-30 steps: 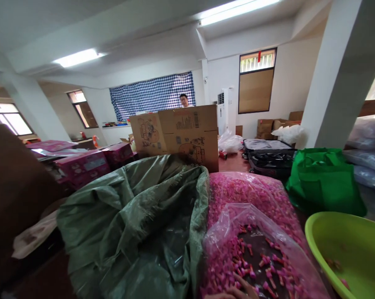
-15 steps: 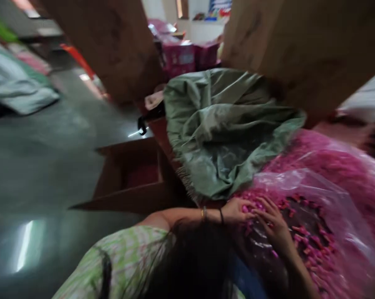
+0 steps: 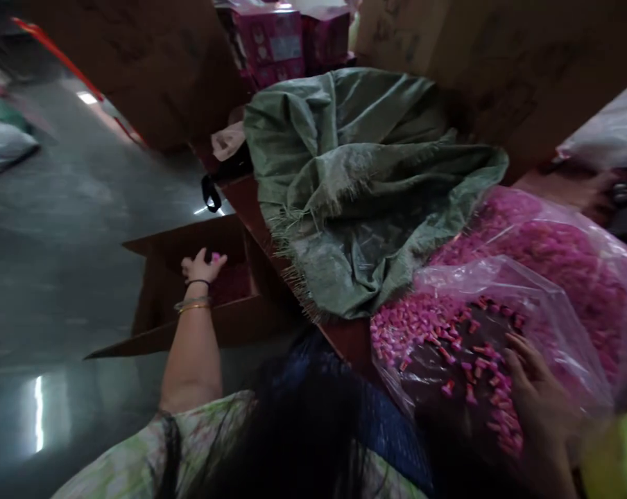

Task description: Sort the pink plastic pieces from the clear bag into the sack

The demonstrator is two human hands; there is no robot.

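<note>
Over the open cardboard box (image 3: pixel 155 287) at the lower left, my left hand (image 3: pixel 202 267) is stretched out with a small pink piece (image 3: pixel 216 257) at its fingertips. More pink pieces lie inside the box. My right hand (image 3: pixel 535 381) rests at the right beside loose pink and orange pieces (image 3: pixel 469 393) on the plastic; its fingers are partly blurred and dim, and I cannot make out anything in them. A clear plastic bag (image 3: pixel 568 291) full of pink pieces spreads behind and around it.
A crumpled green sack (image 3: pixel 355 173) stands in the middle. Large cardboard boxes (image 3: pixel 501 76) rise behind it, with pink printed cartons (image 3: pixel 272 41) between them. A black loop (image 3: pixel 210 194) hangs at the table edge (image 3: pixel 251 208). Grey floor lies at the left.
My left hand has moved away from the pink pieces at the right, out over the cardboard box. My right hand has shifted slightly right. The view has also shifted.
</note>
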